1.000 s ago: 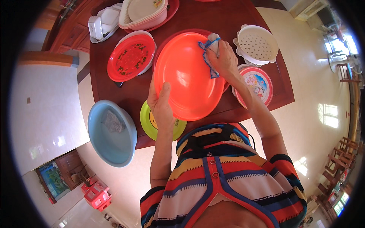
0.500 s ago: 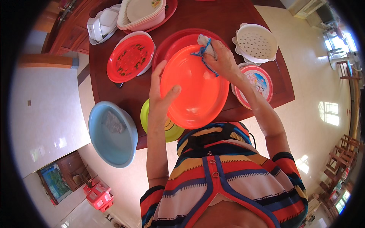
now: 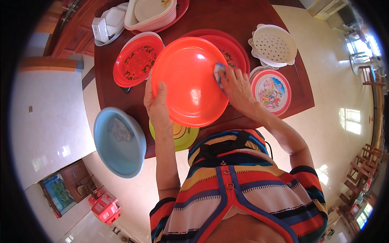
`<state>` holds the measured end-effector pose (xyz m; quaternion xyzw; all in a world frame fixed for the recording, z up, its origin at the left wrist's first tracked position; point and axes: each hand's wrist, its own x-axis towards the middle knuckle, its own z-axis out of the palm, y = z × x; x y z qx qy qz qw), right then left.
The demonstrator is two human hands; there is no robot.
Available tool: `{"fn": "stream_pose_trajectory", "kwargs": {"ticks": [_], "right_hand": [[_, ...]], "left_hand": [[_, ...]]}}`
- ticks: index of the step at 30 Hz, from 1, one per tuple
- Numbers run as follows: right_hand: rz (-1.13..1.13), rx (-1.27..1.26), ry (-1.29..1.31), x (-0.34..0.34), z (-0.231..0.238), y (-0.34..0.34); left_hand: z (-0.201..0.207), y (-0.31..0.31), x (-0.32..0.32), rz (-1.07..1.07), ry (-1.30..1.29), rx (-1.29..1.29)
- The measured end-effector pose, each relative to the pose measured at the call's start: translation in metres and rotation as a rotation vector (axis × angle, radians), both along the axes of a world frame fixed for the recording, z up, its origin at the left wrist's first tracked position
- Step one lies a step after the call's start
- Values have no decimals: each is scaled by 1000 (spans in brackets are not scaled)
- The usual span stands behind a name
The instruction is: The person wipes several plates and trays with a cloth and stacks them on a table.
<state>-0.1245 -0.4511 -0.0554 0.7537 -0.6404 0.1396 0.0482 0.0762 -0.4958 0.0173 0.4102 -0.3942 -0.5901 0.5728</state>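
The orange plastic basin [image 3: 190, 83] has shifted left above the tabletop [image 3: 227, 16], rim clasped by the left hand's [image 3: 157, 107] fingers, while the right hand [image 3: 240, 90], fingers curled around a blue-edged cloth [image 3: 219, 74], seemingly continues wiping its right side.

- Orange basin [image 3: 188, 85]: smooth, glossy plastic
- Blue-edged cloth [image 3: 219, 72]: matt, soft-looking fabric
- Tabletop [image 3: 227, 16]: polished reddish-brown wood
- Pale blue basin [image 3: 118, 153]: smooth plastic, duller sheen
- White colander [image 3: 275, 43]: smooth plastic
- Striped shirt [image 3: 202, 186]: matt cloth
- Floor [image 3: 324, 97]: smooth, glossy
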Motion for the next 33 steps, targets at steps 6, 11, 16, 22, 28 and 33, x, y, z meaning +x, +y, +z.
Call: {"fn": "stream_pose_trajectory", "kwargs": {"ticks": [6, 11, 16, 22, 28, 33], "right_hand": [[402, 19, -382, 23, 7, 29], [438, -175, -623, 40, 16, 11], [292, -277, -633, 24, 13, -24], [-56, -353, -475, -4, -6, -41], [-106, -350, -480, 8, -2, -53], [248, -328, -482, 36, 17, -46]], "left_hand": [[-12, -6, -5, 14, 77, 21], [-23, -2, -19, -66, 40, 133], [-24, 11, -30, -90, 143, 116], [-11, 11, -18, -60, 200, 115], [-21, 8, -16, -99, 185, 174], [-36, 4, -28, -64, 263, 237]]}}
